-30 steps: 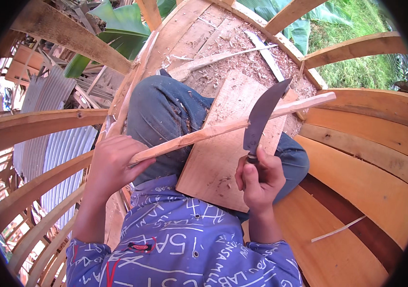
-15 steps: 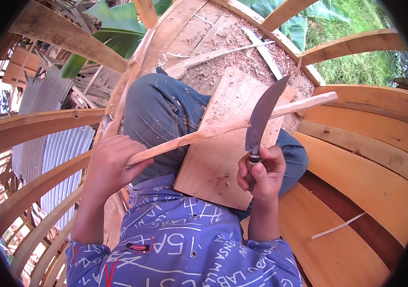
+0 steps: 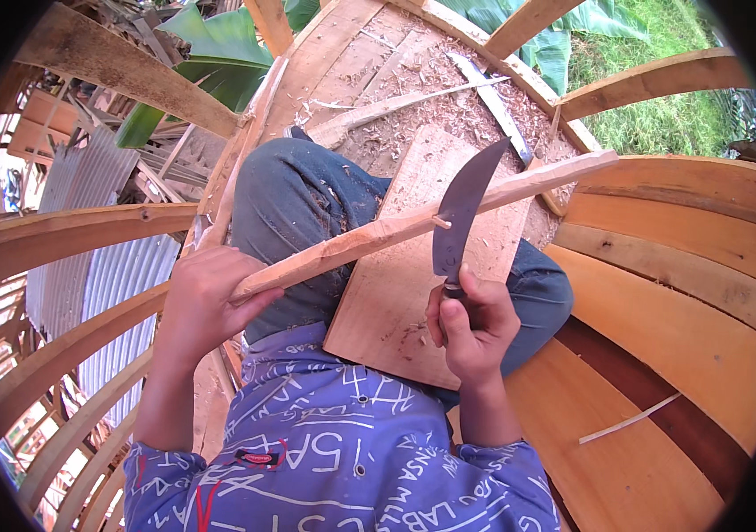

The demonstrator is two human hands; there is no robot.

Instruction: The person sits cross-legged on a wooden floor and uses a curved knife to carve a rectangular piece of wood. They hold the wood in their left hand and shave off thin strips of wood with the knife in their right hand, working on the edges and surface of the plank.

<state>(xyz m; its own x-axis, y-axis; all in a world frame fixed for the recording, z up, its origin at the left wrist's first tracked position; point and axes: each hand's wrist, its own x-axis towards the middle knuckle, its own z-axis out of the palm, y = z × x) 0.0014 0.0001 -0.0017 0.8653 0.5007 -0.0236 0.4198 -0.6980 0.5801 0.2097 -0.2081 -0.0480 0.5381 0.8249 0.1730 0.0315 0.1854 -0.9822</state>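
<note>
My left hand is closed around the near end of a long, roughly squared wooden stick. The stick slants up to the right, over my lap. A broad, curved knife is gripped by its handle in my right hand, its dark blade pointing up and lying across the stick. A small pale sliver of wood shows at the blade's left edge. Under the stick, a flat wooden board rests across my legs.
Wood shavings litter the plank floor beyond my knees, with a long pale strip and a thin wooden piece among them. Curved wooden ribs rise on the left; side planks stand at right. Another thin strip lies at lower right.
My right hand and the knife have shifted left and slightly toward me along the stick. The stick has turned a little, and its far end sits slightly higher.
</note>
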